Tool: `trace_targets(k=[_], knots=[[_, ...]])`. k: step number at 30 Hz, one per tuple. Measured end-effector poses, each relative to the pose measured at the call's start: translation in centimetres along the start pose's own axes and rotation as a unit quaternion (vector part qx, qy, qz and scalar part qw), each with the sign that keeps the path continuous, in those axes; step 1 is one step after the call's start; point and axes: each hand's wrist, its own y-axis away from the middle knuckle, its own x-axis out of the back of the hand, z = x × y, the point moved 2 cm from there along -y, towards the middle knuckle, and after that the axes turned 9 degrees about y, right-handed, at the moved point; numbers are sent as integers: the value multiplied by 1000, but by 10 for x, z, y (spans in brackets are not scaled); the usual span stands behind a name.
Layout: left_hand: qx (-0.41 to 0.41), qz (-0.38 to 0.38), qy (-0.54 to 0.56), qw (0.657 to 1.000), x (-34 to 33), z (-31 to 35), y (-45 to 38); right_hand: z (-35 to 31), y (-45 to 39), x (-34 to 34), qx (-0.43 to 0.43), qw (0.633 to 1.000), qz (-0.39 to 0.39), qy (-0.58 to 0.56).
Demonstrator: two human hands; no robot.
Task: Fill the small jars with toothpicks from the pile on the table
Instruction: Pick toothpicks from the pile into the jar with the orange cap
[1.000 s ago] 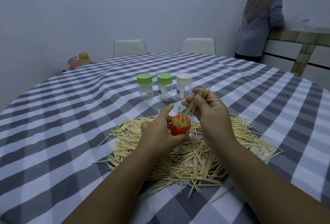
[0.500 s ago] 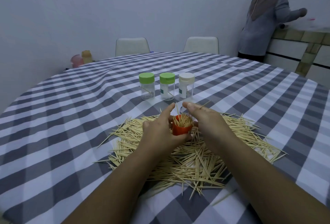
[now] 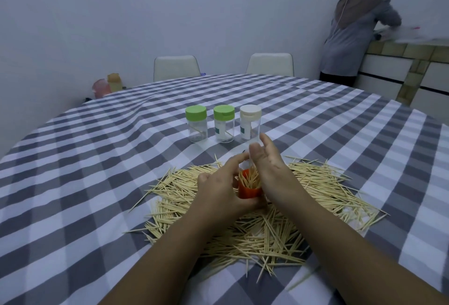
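Observation:
A wide pile of toothpicks (image 3: pixel 267 231) lies on the checked tablecloth (image 3: pixel 97 158). Over the pile my left hand (image 3: pixel 218 190) grips a small orange jar part (image 3: pixel 250 191) with a bunch of toothpicks (image 3: pixel 249 178) standing upright in it. My right hand (image 3: pixel 272 168) pinches a clear jar body (image 3: pixel 246 164) between thumb and fingers, just above that bunch. Behind the hands three lidded clear jars stand in a row: a green-lidded jar (image 3: pixel 196 124), a second green-lidded jar (image 3: pixel 224 126) and a white-lidded jar (image 3: pixel 249 122).
Two pale chairs (image 3: pixel 176 67) (image 3: pixel 269 64) stand at the table's far side. A person (image 3: pixel 352 25) stands at a tiled counter (image 3: pixel 401 61) at the back right. Pink and yellow containers (image 3: pixel 104 87) sit near the wall at the back left.
My right hand has dropped its pinch of toothpicks into the orange part, then taken up the clear jar body and brought it over the bunch. My left hand has kept its grip.

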Motion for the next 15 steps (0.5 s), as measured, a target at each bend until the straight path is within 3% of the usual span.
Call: trace_targets(k=[3,7,15], knots=[[-20,3,-9,1000,-1,1,0,4,-3,-2,2,999,10,32],[-36,3,-10,999,0,4,0,10,-10,1,-20,980,4,200],[14,-11,-24,1000,0,-1,0,2,-6,42,-45,995,-2,91]])
